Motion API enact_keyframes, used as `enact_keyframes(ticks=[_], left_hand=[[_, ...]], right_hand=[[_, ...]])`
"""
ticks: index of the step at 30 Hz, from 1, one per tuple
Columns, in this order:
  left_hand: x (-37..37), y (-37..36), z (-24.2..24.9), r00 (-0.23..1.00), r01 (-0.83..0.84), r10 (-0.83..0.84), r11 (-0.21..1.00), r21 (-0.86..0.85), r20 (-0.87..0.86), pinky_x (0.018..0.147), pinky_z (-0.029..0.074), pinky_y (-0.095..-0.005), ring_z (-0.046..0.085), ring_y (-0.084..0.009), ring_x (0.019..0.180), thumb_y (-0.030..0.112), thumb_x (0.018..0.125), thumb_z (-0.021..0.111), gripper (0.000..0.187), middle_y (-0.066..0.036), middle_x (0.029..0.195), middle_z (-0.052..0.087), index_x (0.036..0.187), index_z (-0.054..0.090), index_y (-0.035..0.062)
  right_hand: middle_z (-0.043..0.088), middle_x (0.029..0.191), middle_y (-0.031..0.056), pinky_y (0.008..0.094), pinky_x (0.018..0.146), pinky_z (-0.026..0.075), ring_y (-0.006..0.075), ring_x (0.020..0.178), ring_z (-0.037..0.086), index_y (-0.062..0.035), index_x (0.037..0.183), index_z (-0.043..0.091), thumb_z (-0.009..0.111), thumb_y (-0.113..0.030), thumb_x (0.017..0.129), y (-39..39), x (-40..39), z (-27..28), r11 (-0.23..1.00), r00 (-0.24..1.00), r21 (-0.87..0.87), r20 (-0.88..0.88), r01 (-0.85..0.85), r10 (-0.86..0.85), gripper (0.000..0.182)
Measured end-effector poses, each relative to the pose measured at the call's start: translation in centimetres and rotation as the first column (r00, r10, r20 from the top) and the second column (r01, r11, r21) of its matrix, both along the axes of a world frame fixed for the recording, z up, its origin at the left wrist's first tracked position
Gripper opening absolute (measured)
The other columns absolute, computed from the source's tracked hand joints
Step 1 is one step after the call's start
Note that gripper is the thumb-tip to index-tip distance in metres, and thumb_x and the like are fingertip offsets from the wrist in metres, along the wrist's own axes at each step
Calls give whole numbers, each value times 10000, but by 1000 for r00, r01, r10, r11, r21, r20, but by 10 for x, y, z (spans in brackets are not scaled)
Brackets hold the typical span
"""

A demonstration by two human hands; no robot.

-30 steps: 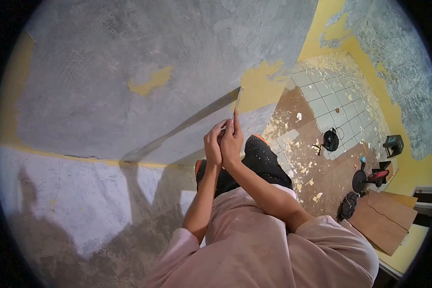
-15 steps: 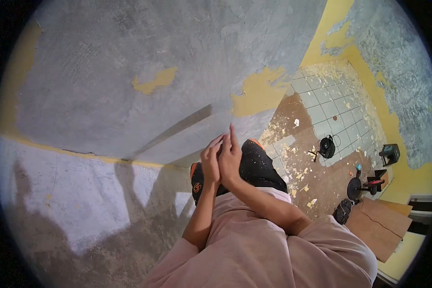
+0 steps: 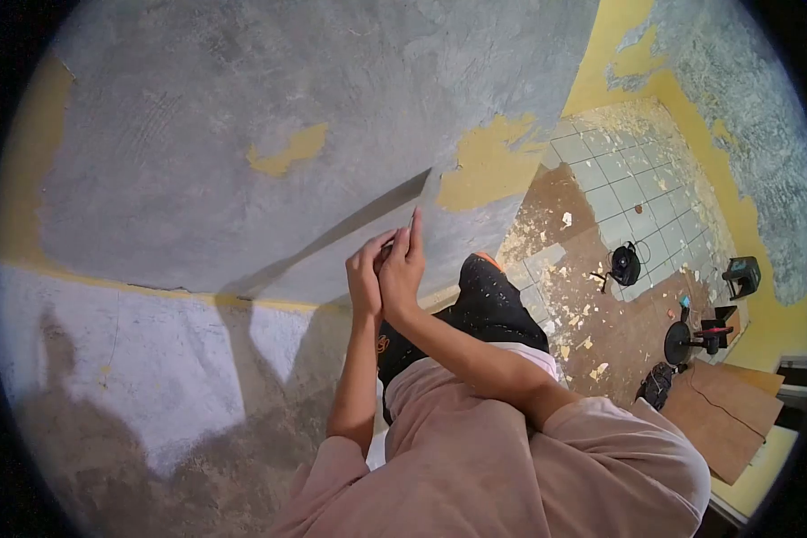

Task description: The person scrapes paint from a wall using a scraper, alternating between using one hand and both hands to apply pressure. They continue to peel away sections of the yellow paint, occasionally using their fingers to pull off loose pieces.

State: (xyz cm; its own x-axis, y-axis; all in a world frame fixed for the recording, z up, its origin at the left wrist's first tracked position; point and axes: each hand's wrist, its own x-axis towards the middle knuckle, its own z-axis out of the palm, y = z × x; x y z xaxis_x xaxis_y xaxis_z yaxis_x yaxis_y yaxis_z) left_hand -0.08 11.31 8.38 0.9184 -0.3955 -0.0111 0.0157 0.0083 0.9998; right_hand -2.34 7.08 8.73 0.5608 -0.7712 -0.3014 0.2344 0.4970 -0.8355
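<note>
My left hand [image 3: 365, 276] and my right hand [image 3: 403, 273] are pressed together in front of my body, close to the grey wall [image 3: 197, 179]. The left fingers curl inward against the right hand. On the right hand the index finger stretches up towards the wall, while the other fingers are bent. A small dark patch shows between the two hands; what they hold there is mostly hidden. A long shadow [image 3: 359, 215] runs across the wall beside the hands. Bare yellow paint [image 3: 489, 166] shows just beyond the fingertip.
Paint flakes litter the tiled floor [image 3: 601, 175] and a brown floor patch [image 3: 632, 327] at right. A black bag-like object [image 3: 625, 264], a stool [image 3: 741, 277], a fan [image 3: 679, 343] and a brown board [image 3: 722, 417] lie further right. A white-and-grey wall [image 3: 152, 359] stands at left.
Both hands have shifted left and slightly down in view, still together. Their shadow's tip has moved right and up, closer to the yellow patch. The view has shifted a little.
</note>
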Motion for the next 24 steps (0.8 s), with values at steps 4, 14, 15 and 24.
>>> enact_keyframes(ticks=[4,14,15,24], left_hand=[[-23,20,3,997,-48,41,992,-117,-59,872,444,-318,591,-227,954,241,895,364,433,-150,1050,619,1055,599,-86],[-26,2,14,984,-102,79,985,-142,-161,858,455,-316,599,-231,908,215,892,388,396,-151,995,632,1008,616,-88],[-16,-5,-2,988,-138,127,982,-125,-93,791,468,-279,626,-192,828,234,903,370,391,-129,919,662,975,646,-33],[-19,-3,-12,993,-120,116,983,-141,-38,730,460,-270,603,-170,824,221,881,450,337,-114,981,645,999,633,-36]], right_hand=[[459,725,-4,204,541,384,64,610,408,-47,1392,305,375,-161,970,18,-14,-5,994,993,-44,50,-103,105,442],[441,682,-24,196,467,355,38,539,382,-82,1400,300,377,-187,978,8,-14,-11,991,991,-3,31,-131,131,442],[431,670,0,211,497,367,53,571,398,-83,1399,307,365,-172,976,-1,-6,-11,997,997,-7,1,-79,79,437],[426,645,-14,220,489,367,54,557,395,-99,1400,314,378,-167,968,-9,-15,-14,986,986,-25,-18,-167,166,442]])
